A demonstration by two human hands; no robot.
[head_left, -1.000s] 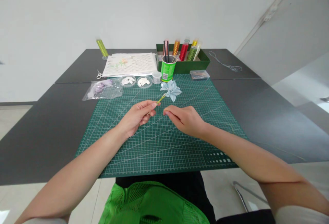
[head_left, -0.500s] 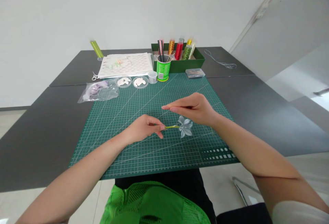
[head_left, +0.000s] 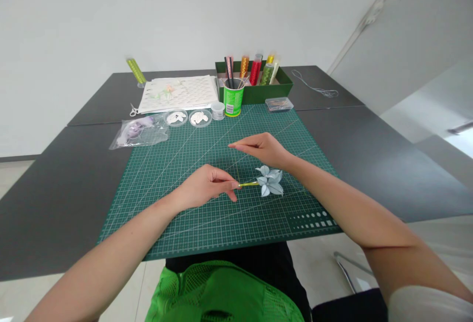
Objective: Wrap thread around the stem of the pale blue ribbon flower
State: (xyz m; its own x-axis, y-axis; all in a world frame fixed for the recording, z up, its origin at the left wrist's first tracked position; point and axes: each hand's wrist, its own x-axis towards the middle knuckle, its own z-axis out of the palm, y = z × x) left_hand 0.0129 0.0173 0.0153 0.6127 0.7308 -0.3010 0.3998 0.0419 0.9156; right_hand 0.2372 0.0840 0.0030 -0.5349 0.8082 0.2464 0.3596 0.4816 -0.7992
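Apparently, the slim yellow-green stem (head_left: 248, 184) of a pale-blue, pointed-petalled flower (head_left: 272, 182) is being worked on above the green gridded mat (head_left: 185, 228). It is pinched by the left hand (head_left: 207, 186); beyond it, the right hand (head_left: 266, 150) is closed at the fingertips, anything thin between them being indiscernible. Steady holding seems needed next. Since one second ago, the flower has been brought nearer.

From here I watch the left hand (head_left: 207, 186) pinch the green stem (head_left: 249, 184) of a pale blue flower (head_left: 272, 187) over the cutting mat (head_left: 177, 233). The right hand (head_left: 266, 150) hangs near, fingertips together; whether they hold anything I can't tell.
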